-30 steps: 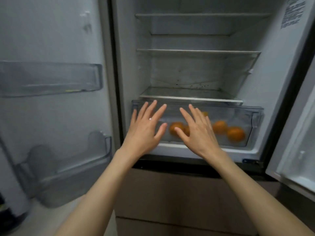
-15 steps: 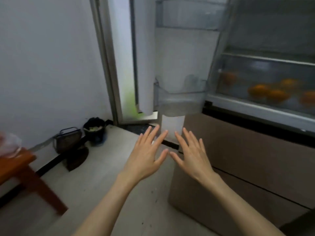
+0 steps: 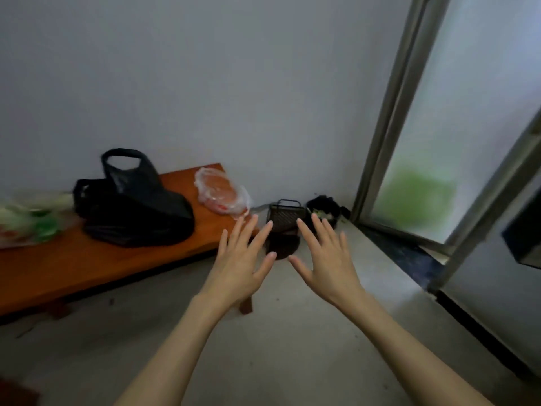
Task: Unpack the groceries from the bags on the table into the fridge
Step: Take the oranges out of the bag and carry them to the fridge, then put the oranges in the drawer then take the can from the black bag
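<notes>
A low orange-brown wooden table stretches left of both hands. On it, up-left of the left hand, sits a black plastic bag; a clear bag of reddish food lies just beyond its fingertips. Left hand and right hand hover empty, fingers spread.

A slumped black bag with upright handles sits on the orange counter. Near the counter's far end lies a clear bag of reddish food; at the left edge, a blurred bag of greens.
</notes>
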`<action>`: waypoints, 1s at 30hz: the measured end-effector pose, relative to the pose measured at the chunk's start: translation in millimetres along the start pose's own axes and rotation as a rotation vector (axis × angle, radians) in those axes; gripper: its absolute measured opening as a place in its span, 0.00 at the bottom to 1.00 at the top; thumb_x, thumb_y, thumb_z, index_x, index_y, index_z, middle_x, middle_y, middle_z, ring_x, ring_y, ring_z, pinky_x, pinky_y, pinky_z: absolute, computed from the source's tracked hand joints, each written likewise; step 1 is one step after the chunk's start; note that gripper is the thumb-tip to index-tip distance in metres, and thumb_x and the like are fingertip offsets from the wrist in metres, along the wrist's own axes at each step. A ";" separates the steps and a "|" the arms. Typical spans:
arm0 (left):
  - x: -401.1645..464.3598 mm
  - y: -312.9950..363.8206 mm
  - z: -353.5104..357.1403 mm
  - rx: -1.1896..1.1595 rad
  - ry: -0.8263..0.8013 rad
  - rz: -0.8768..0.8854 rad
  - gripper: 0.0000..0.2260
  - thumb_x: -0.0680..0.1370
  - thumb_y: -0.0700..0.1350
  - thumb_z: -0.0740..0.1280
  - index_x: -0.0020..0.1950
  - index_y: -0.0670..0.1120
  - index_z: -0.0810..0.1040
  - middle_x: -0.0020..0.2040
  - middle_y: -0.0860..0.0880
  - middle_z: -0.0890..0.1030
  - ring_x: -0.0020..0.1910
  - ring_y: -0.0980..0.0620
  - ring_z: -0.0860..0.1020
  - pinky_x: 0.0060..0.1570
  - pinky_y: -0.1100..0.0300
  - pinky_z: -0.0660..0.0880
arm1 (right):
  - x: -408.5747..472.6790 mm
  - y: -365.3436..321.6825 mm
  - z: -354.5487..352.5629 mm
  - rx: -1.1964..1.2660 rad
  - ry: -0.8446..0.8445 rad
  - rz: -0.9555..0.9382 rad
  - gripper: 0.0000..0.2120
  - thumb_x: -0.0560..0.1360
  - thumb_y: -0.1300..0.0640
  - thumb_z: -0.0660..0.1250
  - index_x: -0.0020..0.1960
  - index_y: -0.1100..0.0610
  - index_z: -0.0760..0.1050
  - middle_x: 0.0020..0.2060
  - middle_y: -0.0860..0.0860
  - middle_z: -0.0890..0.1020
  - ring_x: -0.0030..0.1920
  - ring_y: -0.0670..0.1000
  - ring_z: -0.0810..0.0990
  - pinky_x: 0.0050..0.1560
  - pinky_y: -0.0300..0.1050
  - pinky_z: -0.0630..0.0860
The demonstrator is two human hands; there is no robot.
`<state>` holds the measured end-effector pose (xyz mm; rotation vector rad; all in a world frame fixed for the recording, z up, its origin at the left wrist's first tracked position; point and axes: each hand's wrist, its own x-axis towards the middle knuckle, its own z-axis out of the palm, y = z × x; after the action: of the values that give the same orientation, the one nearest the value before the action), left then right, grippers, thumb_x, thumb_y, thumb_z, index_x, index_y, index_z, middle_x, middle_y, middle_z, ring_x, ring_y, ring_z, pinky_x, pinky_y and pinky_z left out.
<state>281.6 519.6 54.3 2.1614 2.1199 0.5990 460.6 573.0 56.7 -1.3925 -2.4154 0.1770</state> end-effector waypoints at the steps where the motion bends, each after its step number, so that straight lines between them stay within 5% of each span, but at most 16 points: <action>1: 1.8 -20.8 -8.9 -0.001 0.025 -0.045 0.32 0.72 0.66 0.39 0.75 0.59 0.45 0.77 0.54 0.43 0.75 0.54 0.37 0.73 0.49 0.39 | 19.1 -15.8 8.1 0.014 -0.006 -0.047 0.33 0.77 0.39 0.55 0.76 0.46 0.45 0.77 0.52 0.47 0.77 0.53 0.44 0.74 0.57 0.44; 6: -5.9 -109.0 -39.8 0.009 0.100 -0.262 0.26 0.80 0.60 0.50 0.76 0.58 0.47 0.78 0.54 0.45 0.75 0.54 0.38 0.73 0.52 0.39 | 92.6 -88.8 42.9 0.046 -0.052 -0.229 0.33 0.77 0.39 0.56 0.76 0.47 0.46 0.77 0.52 0.49 0.77 0.53 0.45 0.74 0.57 0.44; 14: -17.4 -231.4 -64.1 -0.057 0.107 -0.474 0.25 0.80 0.58 0.51 0.76 0.56 0.49 0.78 0.53 0.46 0.75 0.54 0.39 0.74 0.52 0.41 | 173.0 -179.9 100.8 0.081 -0.125 -0.389 0.33 0.78 0.40 0.55 0.76 0.46 0.44 0.77 0.51 0.48 0.77 0.52 0.44 0.75 0.56 0.45; 30: 28.4 -519.8 -99.7 -0.087 -0.093 -0.484 0.24 0.81 0.55 0.54 0.76 0.53 0.54 0.77 0.51 0.50 0.76 0.52 0.44 0.74 0.51 0.49 | 323.2 -386.5 224.6 0.171 -0.059 -0.506 0.27 0.79 0.49 0.58 0.76 0.53 0.56 0.75 0.54 0.58 0.76 0.53 0.50 0.74 0.46 0.44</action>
<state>-244.0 553.3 -5.7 1.5108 2.3852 0.5185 -82.2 667.3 29.6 -0.6825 -2.6385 0.2884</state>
